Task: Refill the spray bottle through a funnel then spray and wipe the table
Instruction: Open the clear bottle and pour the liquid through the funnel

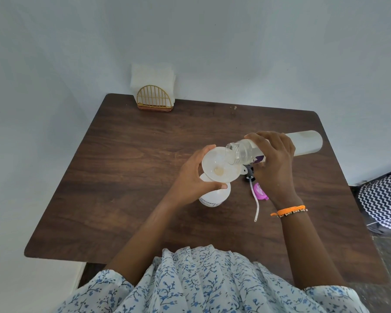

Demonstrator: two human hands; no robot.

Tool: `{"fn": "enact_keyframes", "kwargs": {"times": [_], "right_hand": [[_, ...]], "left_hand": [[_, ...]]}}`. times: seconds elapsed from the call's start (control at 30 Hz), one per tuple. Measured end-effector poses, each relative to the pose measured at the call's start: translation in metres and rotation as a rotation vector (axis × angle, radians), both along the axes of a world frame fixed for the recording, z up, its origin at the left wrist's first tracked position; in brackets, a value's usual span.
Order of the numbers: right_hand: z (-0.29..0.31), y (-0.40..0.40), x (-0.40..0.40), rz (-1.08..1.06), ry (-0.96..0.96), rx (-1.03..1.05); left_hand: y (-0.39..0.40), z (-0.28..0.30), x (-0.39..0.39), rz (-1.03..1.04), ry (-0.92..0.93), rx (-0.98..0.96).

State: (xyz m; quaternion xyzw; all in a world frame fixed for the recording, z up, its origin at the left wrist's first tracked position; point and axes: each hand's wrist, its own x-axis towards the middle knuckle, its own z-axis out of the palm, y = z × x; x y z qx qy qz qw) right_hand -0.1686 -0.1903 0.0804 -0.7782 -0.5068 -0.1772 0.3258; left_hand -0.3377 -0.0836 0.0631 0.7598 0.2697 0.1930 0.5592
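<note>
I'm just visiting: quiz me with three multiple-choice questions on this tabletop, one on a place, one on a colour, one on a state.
1. Where is the napkin holder?
A. far left corner by the wall
B. near right corner
C. on the floor

2. What colour is the cap lying on the table?
A. green
B. purple
C. red

3. How is the refill bottle held?
A. upright
B. lying flat on the table
C. tipped over the funnel

Answers: 1 A, it stands at the far edge; 2 B, purple beside the spray head; 3 C, the right hand tilts its mouth over the funnel.
</note>
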Motion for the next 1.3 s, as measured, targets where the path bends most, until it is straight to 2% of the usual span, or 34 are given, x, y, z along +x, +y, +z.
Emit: {"fn": "enact_keyframes", "kwargs": {"times": [1.3], "right_hand": [[0.0002,0.0001,0.006,-0.02,-0.009,-0.011]], "left_hand": [[0.0013,-0.0005,0.0029,-0.007,0.005,-0.015]]}}
